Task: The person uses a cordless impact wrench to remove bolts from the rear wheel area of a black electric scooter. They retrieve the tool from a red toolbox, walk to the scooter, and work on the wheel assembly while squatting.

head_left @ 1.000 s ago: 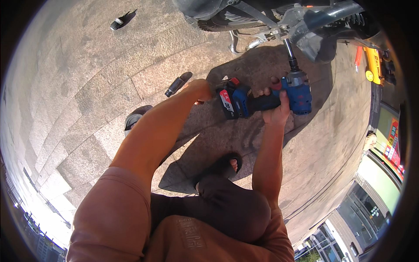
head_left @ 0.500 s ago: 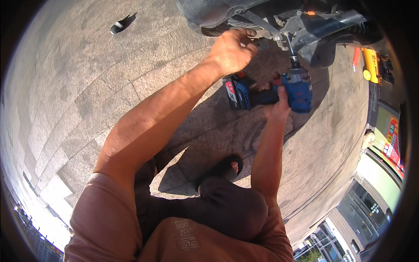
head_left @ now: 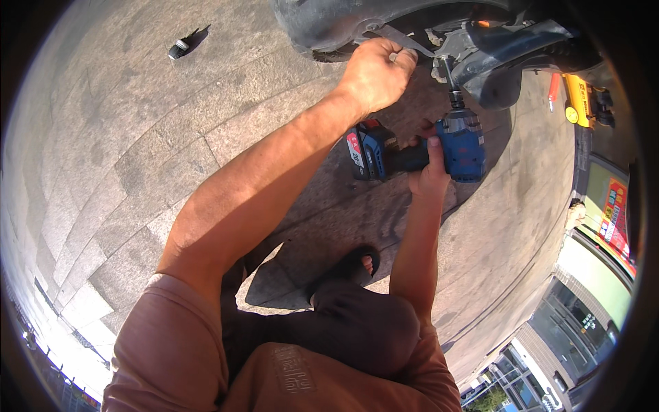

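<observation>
- My right hand (head_left: 430, 168) clasped the impact wrench (head_left: 465, 147) beside the vehicle (head_left: 336, 24).
- My left hand (head_left: 377, 75) curled near the vehicle; I couldn't tell its hold.
- The socket (head_left: 449, 72) looked placed; progress beyond was hidden.

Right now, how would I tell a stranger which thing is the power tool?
Start at the dark vehicle along the top edge. Below its right half, the tool sits in the right grip, its shiny socket pointing toward the vehicle. Its blue body sets it apart from the dark vehicle and the yellow item at far right.
</observation>
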The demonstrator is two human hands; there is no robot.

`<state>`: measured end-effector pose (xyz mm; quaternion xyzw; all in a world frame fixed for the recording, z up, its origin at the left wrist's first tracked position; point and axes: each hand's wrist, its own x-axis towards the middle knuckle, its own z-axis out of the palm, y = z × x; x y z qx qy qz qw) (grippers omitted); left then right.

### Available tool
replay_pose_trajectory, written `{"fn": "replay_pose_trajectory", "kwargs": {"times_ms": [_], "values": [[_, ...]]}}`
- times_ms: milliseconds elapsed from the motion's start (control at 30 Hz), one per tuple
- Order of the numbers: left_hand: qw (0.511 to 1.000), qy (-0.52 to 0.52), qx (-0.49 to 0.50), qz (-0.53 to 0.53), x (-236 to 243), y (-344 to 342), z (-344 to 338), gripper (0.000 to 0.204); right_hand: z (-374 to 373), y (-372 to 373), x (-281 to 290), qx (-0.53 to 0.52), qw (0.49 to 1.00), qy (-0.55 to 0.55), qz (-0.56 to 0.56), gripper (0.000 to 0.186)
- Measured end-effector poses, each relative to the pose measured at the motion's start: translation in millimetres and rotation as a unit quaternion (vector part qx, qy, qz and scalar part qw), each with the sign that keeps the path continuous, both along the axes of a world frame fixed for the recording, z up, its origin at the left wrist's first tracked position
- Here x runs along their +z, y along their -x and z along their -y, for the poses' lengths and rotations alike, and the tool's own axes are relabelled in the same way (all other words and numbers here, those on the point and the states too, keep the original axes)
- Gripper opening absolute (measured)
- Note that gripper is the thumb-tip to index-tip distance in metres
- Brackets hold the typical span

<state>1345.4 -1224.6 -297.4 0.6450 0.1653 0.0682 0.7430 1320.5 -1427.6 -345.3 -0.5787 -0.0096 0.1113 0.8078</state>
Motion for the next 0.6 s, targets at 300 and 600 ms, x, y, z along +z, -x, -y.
{"fn": "replay_pose_trajectory", "kwargs": {"times_ms": [300, 600], "values": [[0.998, -0.05, -0.036, -0.031, 5, -1, -6, 0.034, 5, -3, 7, 0.02, 0.991, -0.089, -0.1, 0.05], [0.996, -0.076, -0.039, -0.022, 5, -2, -8, 0.035, 3, -5, 12, 0.025, 0.998, -0.021, -0.051, 0.051]]}}
